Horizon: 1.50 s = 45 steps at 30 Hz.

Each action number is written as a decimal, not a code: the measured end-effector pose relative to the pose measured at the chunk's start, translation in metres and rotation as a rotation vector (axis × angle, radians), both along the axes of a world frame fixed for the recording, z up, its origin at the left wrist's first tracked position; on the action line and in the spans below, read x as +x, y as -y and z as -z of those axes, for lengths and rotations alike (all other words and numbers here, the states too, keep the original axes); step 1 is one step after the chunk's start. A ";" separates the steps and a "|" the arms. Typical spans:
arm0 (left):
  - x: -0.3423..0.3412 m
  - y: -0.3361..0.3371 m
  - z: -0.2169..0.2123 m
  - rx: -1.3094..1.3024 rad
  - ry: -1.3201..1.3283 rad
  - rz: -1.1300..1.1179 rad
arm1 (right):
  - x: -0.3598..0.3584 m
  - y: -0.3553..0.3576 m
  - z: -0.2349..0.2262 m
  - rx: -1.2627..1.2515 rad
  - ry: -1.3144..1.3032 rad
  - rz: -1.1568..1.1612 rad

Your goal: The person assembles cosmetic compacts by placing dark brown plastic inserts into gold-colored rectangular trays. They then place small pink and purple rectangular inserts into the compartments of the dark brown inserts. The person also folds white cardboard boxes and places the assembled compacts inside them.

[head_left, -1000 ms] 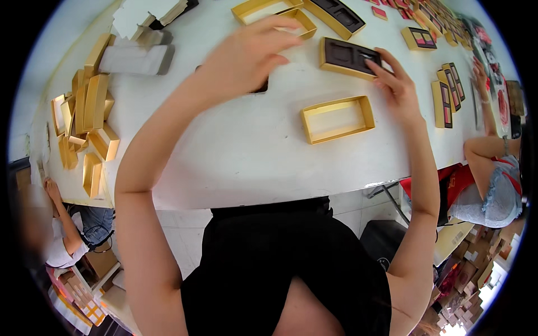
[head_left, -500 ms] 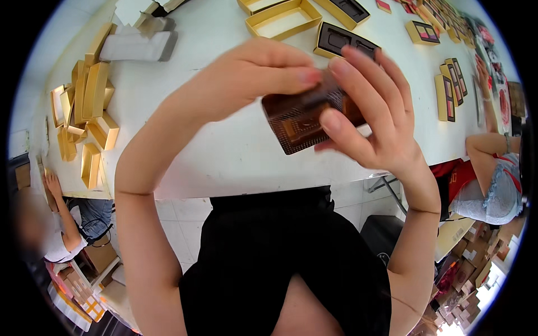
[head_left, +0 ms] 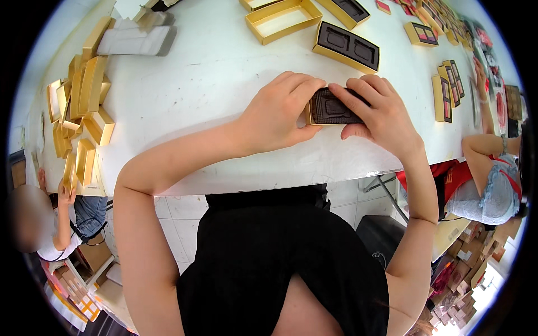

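Observation:
My left hand and my right hand both grip a small gold box with a dark brown moulded insert, pressed down on the white table near its front edge. Left fingers wrap over the box's left end, right fingers cover its right end. Just beyond it lies another gold box with a dark two-pocket insert. An empty gold box frame sits further back.
A stack of gold box parts lines the table's left edge, with grey folded cartons behind. More filled gold boxes lie at the right. One seated person is at right, another person at lower left.
A second ago my hands reached apart over the table. Then they lifted the dark insert toward me. Now both have lowered it into a gold box on the table.

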<state>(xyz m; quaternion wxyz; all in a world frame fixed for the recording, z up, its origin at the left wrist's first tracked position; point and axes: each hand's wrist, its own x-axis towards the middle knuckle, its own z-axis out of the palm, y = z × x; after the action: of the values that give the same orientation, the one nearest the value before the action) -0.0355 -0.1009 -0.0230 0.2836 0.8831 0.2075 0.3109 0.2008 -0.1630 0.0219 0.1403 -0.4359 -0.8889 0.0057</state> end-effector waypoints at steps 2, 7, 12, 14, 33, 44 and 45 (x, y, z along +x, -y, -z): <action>-0.001 -0.001 0.006 0.026 0.051 0.027 | -0.004 0.000 0.003 -0.006 -0.038 0.001; -0.007 -0.004 0.007 -0.091 0.066 0.011 | -0.010 0.006 0.025 0.053 -0.321 0.104; -0.007 -0.006 0.004 -0.073 0.068 0.011 | -0.008 0.004 0.023 -0.016 -0.258 0.110; -0.007 -0.008 0.004 0.008 0.085 0.028 | -0.013 0.007 0.020 0.028 -0.061 0.110; -0.211 -0.057 -0.030 0.647 -0.265 -1.012 | -0.032 0.001 0.029 0.096 0.153 0.404; -0.240 -0.126 -0.036 0.645 -0.816 -0.684 | 0.079 -0.065 0.055 0.054 0.151 0.485; -0.241 -0.134 -0.031 0.572 -0.854 -0.637 | 0.085 -0.067 0.054 0.037 0.143 0.475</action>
<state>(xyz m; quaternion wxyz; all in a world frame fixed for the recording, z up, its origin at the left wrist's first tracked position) -0.2764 0.0326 0.0075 -0.1804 0.8655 0.4655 0.0420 0.2853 -0.0956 -0.0321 0.0825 -0.6294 -0.7691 -0.0745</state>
